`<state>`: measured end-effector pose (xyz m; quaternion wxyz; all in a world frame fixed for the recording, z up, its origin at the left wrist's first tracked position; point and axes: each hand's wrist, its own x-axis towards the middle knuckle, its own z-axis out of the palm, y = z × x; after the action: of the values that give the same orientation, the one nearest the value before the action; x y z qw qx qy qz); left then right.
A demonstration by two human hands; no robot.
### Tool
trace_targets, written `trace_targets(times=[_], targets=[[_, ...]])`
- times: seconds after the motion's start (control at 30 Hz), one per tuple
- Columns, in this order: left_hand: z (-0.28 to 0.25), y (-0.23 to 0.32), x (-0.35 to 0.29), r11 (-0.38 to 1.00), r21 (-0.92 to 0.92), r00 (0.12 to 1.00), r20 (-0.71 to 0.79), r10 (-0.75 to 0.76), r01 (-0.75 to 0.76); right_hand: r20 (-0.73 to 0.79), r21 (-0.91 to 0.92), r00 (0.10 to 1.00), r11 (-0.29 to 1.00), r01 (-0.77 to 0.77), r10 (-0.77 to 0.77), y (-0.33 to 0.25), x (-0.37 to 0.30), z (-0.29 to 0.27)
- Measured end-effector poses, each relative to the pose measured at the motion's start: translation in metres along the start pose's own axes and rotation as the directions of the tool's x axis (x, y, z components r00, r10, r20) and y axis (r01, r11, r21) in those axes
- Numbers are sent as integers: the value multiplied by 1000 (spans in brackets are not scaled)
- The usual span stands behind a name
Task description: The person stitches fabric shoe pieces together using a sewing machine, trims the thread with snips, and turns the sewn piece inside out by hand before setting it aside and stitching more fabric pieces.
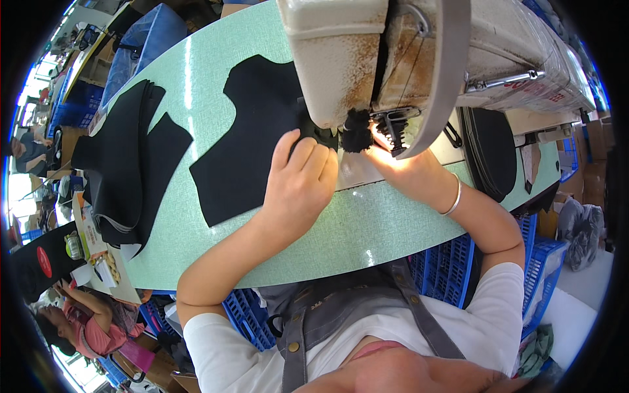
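- I see smooth, matt black cloth (242, 150)
- On my feed, the sewing machine (331, 46) looks like glossy painted metal
- Tabletop (367, 229): glossy, finely textured
- Bangle (457, 198): polished metal

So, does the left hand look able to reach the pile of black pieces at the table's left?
Probably yes: between the left hand and the pile of black pieces lie only a flat black piece and green tabletop.

I'm seeing a white short-sleeved cloth shirt (219, 347) under a dark grey cloth apron (347, 308): wide straps (429, 324), round brass-coloured buttons (293, 347). Thin silver-coloured bangle (457, 200), right wrist (443, 188).
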<state>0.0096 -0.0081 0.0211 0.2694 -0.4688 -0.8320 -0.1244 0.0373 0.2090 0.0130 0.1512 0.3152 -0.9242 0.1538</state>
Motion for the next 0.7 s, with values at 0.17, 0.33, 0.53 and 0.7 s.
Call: trace_targets(times=[0.17,0.33,0.53,0.7], targets=[[5,4,-1,999,-49,997,72,-4,8,-32,-90,999,996,17,-20,-3,-2,8],[16,-5,1,999,-42,1000,-27,-15,14,-127,-29,991,999,39,-42,-1,11,9],[5,-2,4,991,133,999,9,-33,32,-197,-172,979,985,17,-51,15,8,11],[-14,-13,10,992,127,1000,17,23,-25,-244,-192,949,969,157,-202,44,10,-1]])
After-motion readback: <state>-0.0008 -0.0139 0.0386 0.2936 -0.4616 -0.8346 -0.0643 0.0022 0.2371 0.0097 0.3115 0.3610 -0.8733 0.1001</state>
